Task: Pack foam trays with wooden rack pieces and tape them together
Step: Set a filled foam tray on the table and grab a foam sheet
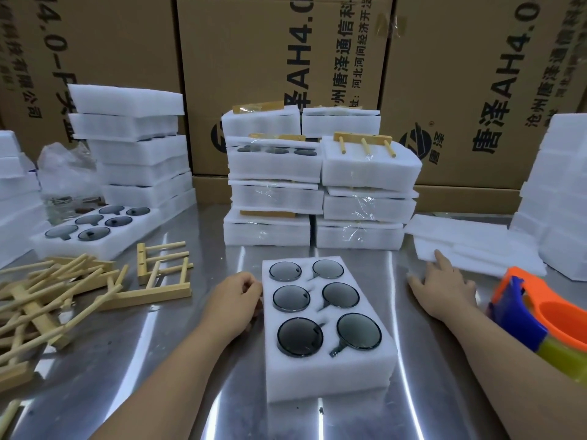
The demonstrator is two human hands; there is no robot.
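A white foam tray [330,373] with several round dark glass lids in its pockets lies in front of me on the steel table. My left hand [233,300] sits at the tray's left edge, its fingers curled against the foam. Over to the right, my right hand [444,289] reaches with straight fingers, and a fingertip touches the edge of thin foam sheets [470,246]. Wooden rack pieces [57,296] lie in a loose heap at the left. An orange and blue tape dispenser [540,315] stands at the right.
Taped foam packs [317,182] are stacked behind the tray, one with a wooden rack [365,142] on top. Another filled tray [95,227] and foam stacks [136,147] stand at the left, more foam [559,192] at the right. Cardboard boxes [286,58] form the back wall.
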